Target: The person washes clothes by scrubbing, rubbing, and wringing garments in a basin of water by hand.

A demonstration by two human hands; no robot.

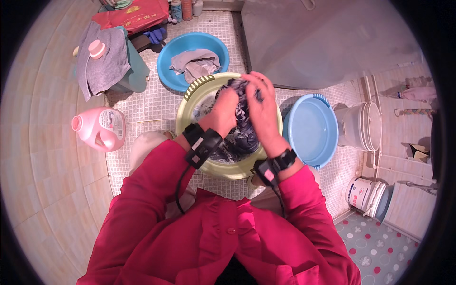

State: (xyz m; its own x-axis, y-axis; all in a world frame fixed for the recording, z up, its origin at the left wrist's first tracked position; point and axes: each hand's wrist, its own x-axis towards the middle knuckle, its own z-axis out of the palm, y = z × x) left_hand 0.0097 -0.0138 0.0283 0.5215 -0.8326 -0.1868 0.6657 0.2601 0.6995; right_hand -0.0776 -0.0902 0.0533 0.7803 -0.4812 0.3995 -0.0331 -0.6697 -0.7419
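Observation:
Bunched dark patterned cloth [243, 107] is held in both hands over a yellow-green plastic basin [183, 133] between my feet. My left hand [225, 109] is closed around the cloth's left side, its fingertips partly hidden. On the right side, my right hand [262, 107] grips the cloth with curved fingers, a bit of it showing between them. The lower part of the cloth lies in sudsy water in the basin, where a light blue piece [197, 111] also shows at the left. Each wrist wears a black strap with a cabled device.
Beyond stands a blue basin [164, 66] with grey cloths; right, a light-blue basin [311, 124] and white buckets [359, 124]. Left are an open pink detergent bottle [101, 128] and a teal bin [137, 73] under a grey towel with a pink cap [97, 49]. A grey panel [320, 42] borders the far right.

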